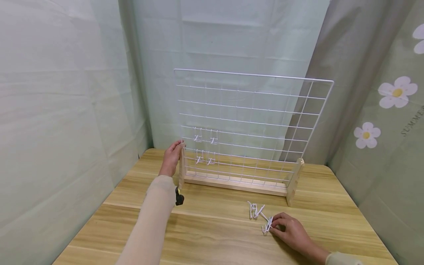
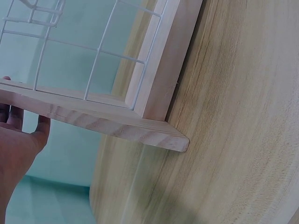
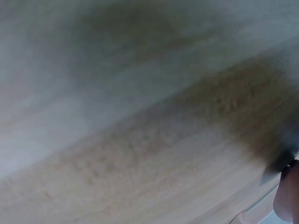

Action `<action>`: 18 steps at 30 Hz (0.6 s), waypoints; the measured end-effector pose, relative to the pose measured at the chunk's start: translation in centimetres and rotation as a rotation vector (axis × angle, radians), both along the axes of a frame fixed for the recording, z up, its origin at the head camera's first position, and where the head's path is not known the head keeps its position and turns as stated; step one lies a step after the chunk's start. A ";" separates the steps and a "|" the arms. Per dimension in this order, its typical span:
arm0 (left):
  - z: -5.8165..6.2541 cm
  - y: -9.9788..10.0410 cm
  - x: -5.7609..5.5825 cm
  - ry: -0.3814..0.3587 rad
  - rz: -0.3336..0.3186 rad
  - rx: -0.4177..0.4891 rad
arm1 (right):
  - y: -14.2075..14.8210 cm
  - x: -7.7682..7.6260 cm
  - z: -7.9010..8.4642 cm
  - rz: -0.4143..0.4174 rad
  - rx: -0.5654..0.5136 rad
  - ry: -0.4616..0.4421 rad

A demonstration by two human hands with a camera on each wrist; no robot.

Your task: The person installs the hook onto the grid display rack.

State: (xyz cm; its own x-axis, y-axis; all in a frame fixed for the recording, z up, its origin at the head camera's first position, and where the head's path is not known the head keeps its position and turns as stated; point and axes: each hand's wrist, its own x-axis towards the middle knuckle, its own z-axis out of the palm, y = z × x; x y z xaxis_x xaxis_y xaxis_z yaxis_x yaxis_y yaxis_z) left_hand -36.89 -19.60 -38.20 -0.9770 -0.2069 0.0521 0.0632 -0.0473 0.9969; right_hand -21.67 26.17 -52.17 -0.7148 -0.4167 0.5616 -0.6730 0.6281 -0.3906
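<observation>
A white wire grid rack (image 1: 253, 74) stands in a wooden base (image 1: 232, 183) on the table. At its left end, my left hand (image 1: 170, 159) grips the upright wooden side piece (image 1: 182, 169); the left wrist view shows the fingers of that hand (image 2: 18, 144) at the wood's edge. Several white hooks (image 1: 197, 138) hang on the grid's lower left part. Front right, my right hand (image 1: 291, 230) pinches a white wire hook (image 1: 269, 222) low over the table. Close beside it lie loose white hooks (image 1: 254, 211). The right wrist view is blurred, with only a bit of the hand (image 3: 286, 198) at its edge.
The wood-grain table (image 1: 212, 239) extends around the rack. Pale green curtains (image 1: 159, 92) hang behind and to the left, and a flowered curtain (image 1: 391, 147) hangs on the right. A small black object (image 1: 179, 197) is at my left wrist.
</observation>
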 end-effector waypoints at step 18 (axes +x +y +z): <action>0.0 0.0 0.1 0.010 -0.002 -0.003 | -0.5 0.1 0.1 -0.067 0.000 0.002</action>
State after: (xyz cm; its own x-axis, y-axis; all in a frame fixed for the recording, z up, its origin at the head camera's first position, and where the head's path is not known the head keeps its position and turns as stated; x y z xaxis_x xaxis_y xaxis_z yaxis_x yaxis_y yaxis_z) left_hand -36.79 -19.57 -38.22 -0.9768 -0.2049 0.0623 0.0728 -0.0441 0.9964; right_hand -21.53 25.71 -52.07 -0.7400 -0.3678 0.5632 -0.6301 0.6720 -0.3890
